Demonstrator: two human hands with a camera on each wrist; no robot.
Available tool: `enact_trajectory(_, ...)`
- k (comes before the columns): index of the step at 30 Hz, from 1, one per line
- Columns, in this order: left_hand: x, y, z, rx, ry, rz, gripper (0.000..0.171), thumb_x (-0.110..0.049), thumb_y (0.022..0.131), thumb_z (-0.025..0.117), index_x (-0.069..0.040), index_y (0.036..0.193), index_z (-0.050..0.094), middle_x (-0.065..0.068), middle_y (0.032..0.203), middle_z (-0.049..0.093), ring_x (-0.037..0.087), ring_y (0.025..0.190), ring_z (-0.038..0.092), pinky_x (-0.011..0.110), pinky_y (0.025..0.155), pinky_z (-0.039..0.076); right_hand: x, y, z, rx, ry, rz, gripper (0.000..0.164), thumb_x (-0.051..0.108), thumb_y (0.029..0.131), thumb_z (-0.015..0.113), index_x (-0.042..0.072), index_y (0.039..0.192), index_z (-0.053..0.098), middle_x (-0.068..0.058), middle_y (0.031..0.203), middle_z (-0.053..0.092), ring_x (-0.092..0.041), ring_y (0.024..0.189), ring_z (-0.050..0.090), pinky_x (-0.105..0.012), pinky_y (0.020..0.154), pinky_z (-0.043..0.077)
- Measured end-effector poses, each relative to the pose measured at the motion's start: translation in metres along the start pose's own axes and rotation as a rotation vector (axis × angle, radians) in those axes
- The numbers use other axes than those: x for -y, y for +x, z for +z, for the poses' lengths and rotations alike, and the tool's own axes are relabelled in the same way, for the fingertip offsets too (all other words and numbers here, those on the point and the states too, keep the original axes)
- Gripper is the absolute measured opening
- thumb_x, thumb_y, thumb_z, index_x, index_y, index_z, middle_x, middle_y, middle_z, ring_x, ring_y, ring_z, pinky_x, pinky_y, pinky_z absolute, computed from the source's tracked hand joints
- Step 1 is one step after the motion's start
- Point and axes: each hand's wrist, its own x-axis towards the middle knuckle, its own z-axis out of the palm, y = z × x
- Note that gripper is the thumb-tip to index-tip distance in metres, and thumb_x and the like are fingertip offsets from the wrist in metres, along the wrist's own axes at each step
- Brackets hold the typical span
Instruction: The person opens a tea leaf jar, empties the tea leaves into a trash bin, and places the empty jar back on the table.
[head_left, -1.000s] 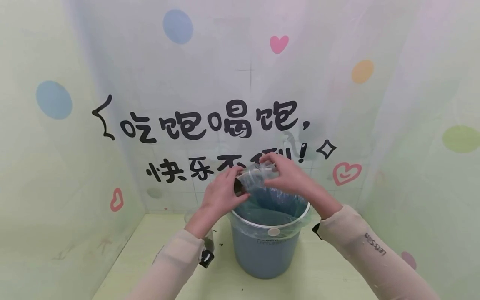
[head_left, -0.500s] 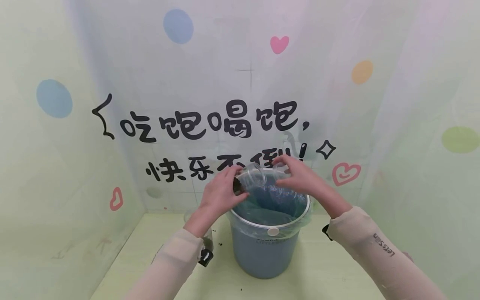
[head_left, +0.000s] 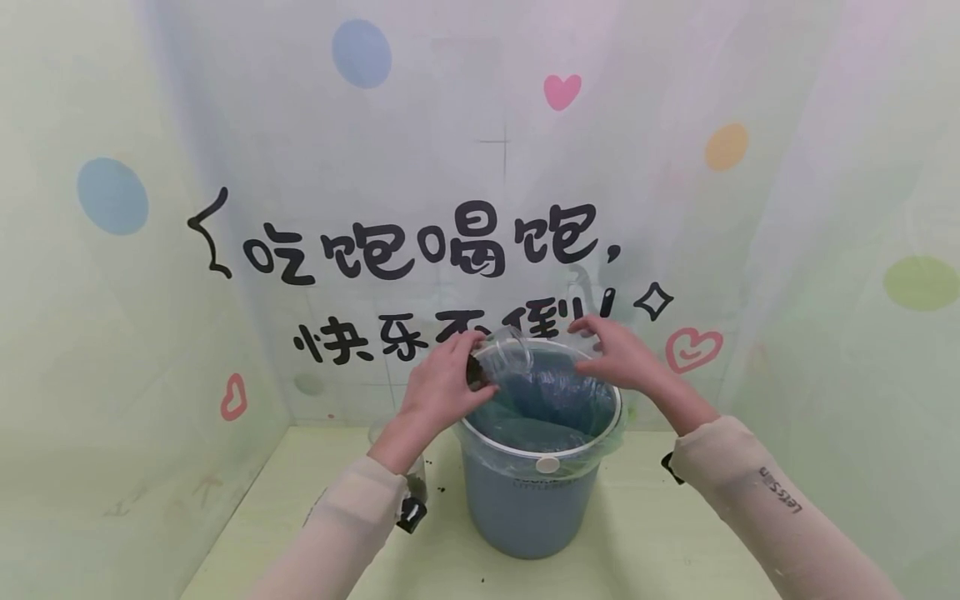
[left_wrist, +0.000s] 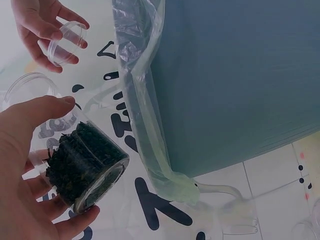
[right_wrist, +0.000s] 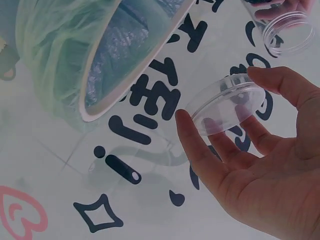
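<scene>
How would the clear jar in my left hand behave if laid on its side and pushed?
The jar would probably roll, given its round wall. Its smooth, shiny surface may feel slippery. Since it's uncovered, its dark contents could spill.

Clear cylindrical jar, uncapped, gripped in left hand; tilted, mouth toward 11 o'clock in left wrist view. Dark leafy pieces lie toward its base. Clear shallow lid pinched in right hand; same view: at 1 o'clock from jar mouth, apart.
</scene>
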Motion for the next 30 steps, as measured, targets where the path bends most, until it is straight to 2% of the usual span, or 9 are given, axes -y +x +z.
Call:
enact_trajectory(7,0.003,-0.001,0.000,0.003,0.003,-0.003,0.070,-0.038,0.078,0.083,-0.020,0.138,0.050,0.001,0.130,0.062,0.025,0.110,0.064,0.042,0.074,0.059,-0.012,-0.004,-0.004,-0.009,-0.030,0.053,0.051,0.013,0.087,0.068,-0.004,0.133,0.052,-0.027,0.136,0.055,-0.048,0.121,0.056,-0.059,0.101,0.049)
enact_trajectory(16,0.004,-0.002,0.000,0.006,-0.001,-0.005,0.071,-0.037,0.079,0.083,-0.018,0.139,0.050,0.002,0.134,0.061,0.025,0.114,0.063,0.042,0.077,0.060,-0.036,-0.013,-0.008,-0.031,-0.040,0.104,0.054,0.014,0.085,0.068,-0.007,0.132,0.052,-0.033,0.136,0.053,-0.052,0.120,0.054,-0.062,0.099,0.049)
enact_trajectory(24,0.006,-0.003,-0.002,0.000,-0.007,-0.006,0.071,-0.035,0.078,0.083,-0.017,0.139,0.050,0.003,0.134,0.061,0.026,0.114,0.063,0.044,0.079,0.060,-0.068,-0.020,-0.006,-0.011,-0.032,0.196,0.055,0.013,0.088,0.068,-0.009,0.135,0.048,-0.037,0.139,0.048,-0.055,0.124,0.050,-0.063,0.098,0.050)
enact_trajectory(30,0.007,-0.004,-0.001,0.002,-0.009,-0.010,0.071,-0.036,0.079,0.083,-0.018,0.139,0.049,0.003,0.134,0.061,0.026,0.114,0.063,0.043,0.079,0.060,-0.099,-0.029,0.008,-0.018,-0.063,0.251,0.054,0.013,0.087,0.070,-0.009,0.132,0.050,-0.038,0.134,0.051,-0.055,0.122,0.052,-0.063,0.096,0.051)
